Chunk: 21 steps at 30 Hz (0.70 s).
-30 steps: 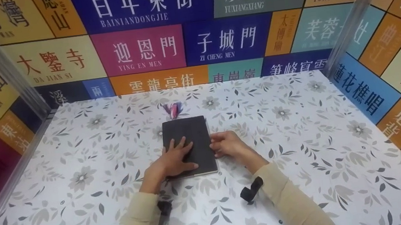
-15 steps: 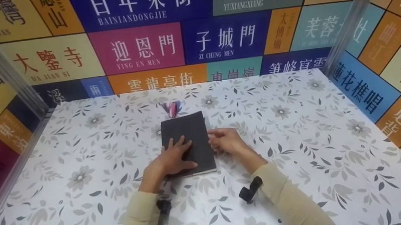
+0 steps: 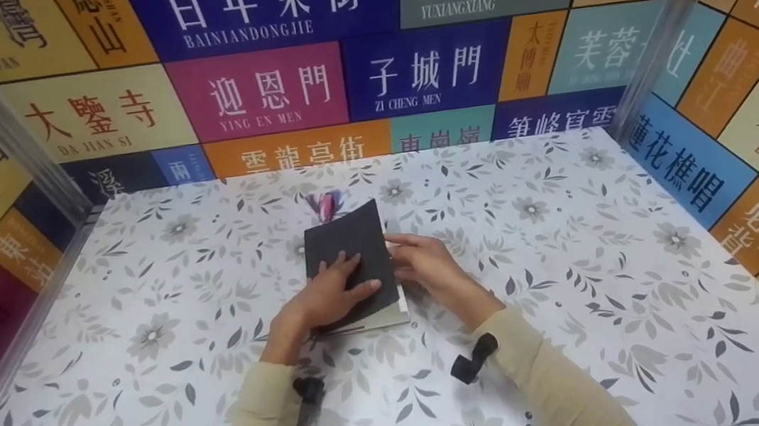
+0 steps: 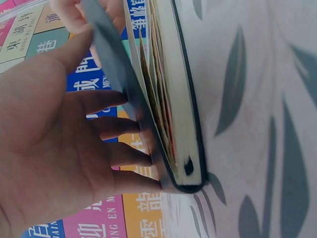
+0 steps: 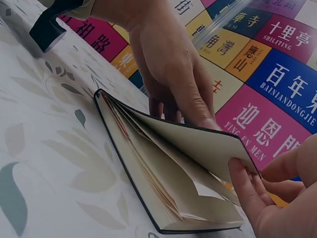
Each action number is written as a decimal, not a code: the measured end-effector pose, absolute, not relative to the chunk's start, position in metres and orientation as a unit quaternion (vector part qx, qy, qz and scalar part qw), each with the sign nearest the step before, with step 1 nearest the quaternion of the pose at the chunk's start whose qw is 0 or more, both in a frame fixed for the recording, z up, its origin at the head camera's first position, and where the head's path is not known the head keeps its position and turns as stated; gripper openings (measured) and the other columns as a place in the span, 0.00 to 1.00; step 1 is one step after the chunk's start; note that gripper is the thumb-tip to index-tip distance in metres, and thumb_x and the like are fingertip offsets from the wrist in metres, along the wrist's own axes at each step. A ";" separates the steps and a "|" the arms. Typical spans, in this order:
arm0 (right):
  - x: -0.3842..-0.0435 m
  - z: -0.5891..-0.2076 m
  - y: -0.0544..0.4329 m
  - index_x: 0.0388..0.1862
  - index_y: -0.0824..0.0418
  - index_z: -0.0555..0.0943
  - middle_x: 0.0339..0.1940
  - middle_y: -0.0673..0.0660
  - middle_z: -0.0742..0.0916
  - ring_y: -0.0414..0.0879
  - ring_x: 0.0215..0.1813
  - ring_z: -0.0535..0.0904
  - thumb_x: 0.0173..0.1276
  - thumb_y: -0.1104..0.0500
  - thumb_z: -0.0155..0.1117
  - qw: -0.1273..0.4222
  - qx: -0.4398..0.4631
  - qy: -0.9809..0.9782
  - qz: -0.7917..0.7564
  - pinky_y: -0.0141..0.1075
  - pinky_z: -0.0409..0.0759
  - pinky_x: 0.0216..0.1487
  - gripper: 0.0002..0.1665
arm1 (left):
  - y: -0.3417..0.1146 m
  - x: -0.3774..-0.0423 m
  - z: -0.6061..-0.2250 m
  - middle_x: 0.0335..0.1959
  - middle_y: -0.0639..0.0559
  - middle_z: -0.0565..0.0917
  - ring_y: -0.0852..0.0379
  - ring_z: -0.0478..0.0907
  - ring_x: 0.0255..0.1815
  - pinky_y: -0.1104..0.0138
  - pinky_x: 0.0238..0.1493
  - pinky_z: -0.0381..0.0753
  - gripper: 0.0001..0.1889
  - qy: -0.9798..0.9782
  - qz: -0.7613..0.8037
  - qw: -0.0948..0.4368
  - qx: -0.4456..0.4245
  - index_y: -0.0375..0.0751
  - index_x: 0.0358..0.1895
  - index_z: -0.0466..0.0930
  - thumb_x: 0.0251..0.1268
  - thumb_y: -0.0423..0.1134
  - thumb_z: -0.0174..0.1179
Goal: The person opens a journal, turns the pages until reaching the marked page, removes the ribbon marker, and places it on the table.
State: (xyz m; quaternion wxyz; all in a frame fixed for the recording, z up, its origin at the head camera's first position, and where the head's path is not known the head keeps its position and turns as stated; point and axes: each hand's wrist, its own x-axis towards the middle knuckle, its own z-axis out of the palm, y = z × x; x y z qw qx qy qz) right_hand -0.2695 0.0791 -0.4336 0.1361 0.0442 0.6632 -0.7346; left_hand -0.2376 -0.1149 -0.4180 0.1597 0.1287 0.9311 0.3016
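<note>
A black-covered notebook (image 3: 348, 234) lies on the table, its front cover raised along the right edge. My left hand (image 3: 321, 295) rests on that cover with fingers spread. In the left wrist view, the left fingertips (image 4: 131, 124) touch the cover's outer side near the spine, and cream pages (image 4: 183, 99) show beneath. At the free edge, my right hand (image 3: 431, 260) pinches the cover; the right wrist view shows its fingers (image 5: 242, 186) on the inner side. Several loose-edged sheets (image 5: 148, 163) fan out inside. Beyond the notebook's top lies a pink and purple tassel (image 3: 326, 206).
A white floral cloth (image 3: 579, 333) covers the table. Panels with place names (image 3: 265, 90) form walls at the back and both sides, with clear corner posts (image 3: 658, 24). A black strap (image 3: 473, 359) sits at the right wrist.
The notebook's cover has gone from lying flat to being lifted at its right edge, leaning leftward. My right hand has risen slightly with it; the left hand's thumb has shifted up along the cover.
</note>
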 end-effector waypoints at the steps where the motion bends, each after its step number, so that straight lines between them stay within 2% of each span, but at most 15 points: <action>1: -0.269 -0.432 0.078 0.65 0.62 0.79 0.47 0.60 0.90 0.44 0.43 0.87 0.71 0.67 0.57 0.136 0.038 0.654 -0.743 0.36 0.88 0.49 0.24 | -0.114 -0.238 -0.417 0.82 0.34 0.48 0.29 0.40 0.82 0.42 0.82 0.47 0.42 0.929 0.311 0.157 0.124 0.41 0.80 0.53 0.73 0.64 0.50; 5: -0.266 -0.429 0.075 0.68 0.63 0.76 0.53 0.62 0.87 0.44 0.48 0.86 0.74 0.69 0.52 0.144 0.002 0.628 -0.764 0.36 0.86 0.54 0.25 | -0.112 -0.238 -0.416 0.82 0.36 0.49 0.31 0.41 0.82 0.42 0.82 0.45 0.44 0.921 0.343 0.144 0.114 0.45 0.81 0.49 0.73 0.68 0.45; 12: -0.262 -0.426 0.074 0.73 0.65 0.69 0.72 0.64 0.77 0.45 0.63 0.79 0.78 0.68 0.44 0.175 -0.104 0.600 -0.774 0.41 0.79 0.68 0.26 | -0.118 -0.239 -0.410 0.83 0.38 0.47 0.36 0.47 0.83 0.44 0.82 0.49 0.48 0.901 0.399 0.126 0.113 0.48 0.82 0.38 0.70 0.73 0.41; 16: -0.261 -0.427 0.075 0.74 0.64 0.69 0.76 0.60 0.74 0.49 0.74 0.72 0.79 0.66 0.45 0.185 -0.170 0.604 -0.756 0.47 0.70 0.76 0.26 | -0.124 -0.240 -0.401 0.83 0.40 0.49 0.39 0.53 0.82 0.45 0.82 0.53 0.48 0.896 0.410 0.133 0.103 0.52 0.83 0.37 0.70 0.73 0.42; 21: -0.259 -0.431 0.077 0.72 0.58 0.73 0.74 0.56 0.76 0.51 0.77 0.69 0.78 0.59 0.54 0.145 -0.222 0.725 -0.636 0.49 0.64 0.79 0.25 | -0.136 -0.240 -0.391 0.83 0.40 0.52 0.37 0.54 0.81 0.44 0.81 0.53 0.43 0.895 0.412 0.134 0.107 0.56 0.83 0.40 0.72 0.67 0.45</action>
